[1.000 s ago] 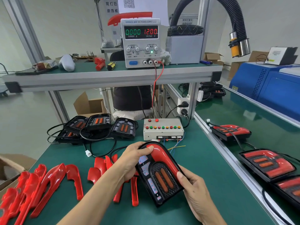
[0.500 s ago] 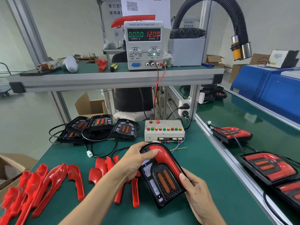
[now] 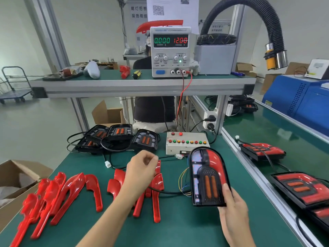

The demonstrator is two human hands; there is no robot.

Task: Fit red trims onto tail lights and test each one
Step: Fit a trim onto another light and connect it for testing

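My right hand (image 3: 233, 211) grips the lower right edge of a black tail light (image 3: 208, 177) and holds it upright above the green bench. A red trim (image 3: 214, 161) sits on the light's upper right side. My left hand (image 3: 140, 172) hovers over loose red trims (image 3: 156, 198), fingers curled around the light's black cable (image 3: 167, 157). The cable's white connector (image 3: 179, 156) hangs just in front of the grey test box (image 3: 187, 142).
More red trims (image 3: 71, 189) lie at the front left beside a cardboard box (image 3: 17, 177). Untrimmed tail lights (image 3: 121, 134) are piled at the back left. Trimmed lights (image 3: 302, 189) rest on the right-hand bench. The power supply (image 3: 170, 50) on the shelf reads 12.00 V.
My left hand let go of the tail light's top and moved left and up to the cable. My right hand carried the light to the right and stood it upright.
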